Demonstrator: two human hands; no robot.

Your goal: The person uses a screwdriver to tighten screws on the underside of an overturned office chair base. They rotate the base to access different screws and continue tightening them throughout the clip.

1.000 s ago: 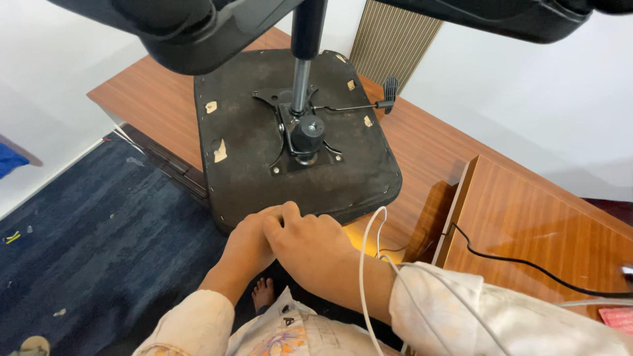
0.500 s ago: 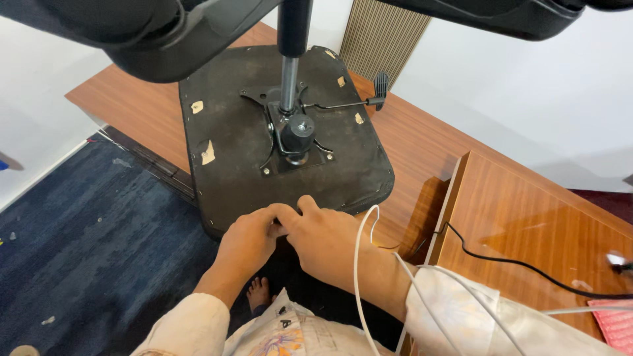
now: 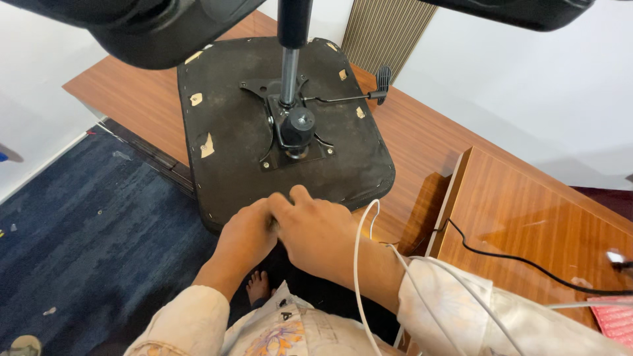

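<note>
An upturned office chair seat (image 3: 231, 99) lies black underside up on a wooden desk (image 3: 132, 99). Its metal column (image 3: 288, 72) rises from a mounting plate (image 3: 293, 135), and a lever with a black knob (image 3: 382, 78) sticks out to the right. My left hand (image 3: 247, 231) and my right hand (image 3: 316, 231) rest side by side on the seat's near edge, fingers pressed against it and touching each other. What the fingers grip is hidden.
The chair's black base arms (image 3: 151, 26) loom at the top. A second wooden desk panel (image 3: 534, 217) lies right with a black cable (image 3: 527, 260). White cables (image 3: 359, 264) cross my right sleeve. Dark blue carpet (image 3: 79, 224) and my bare foot (image 3: 258, 287) lie below.
My hands stay together at the seat's near edge; the right fingers have shifted slightly up over the edge. The view has shifted a little, so the seat sits more to the right.
</note>
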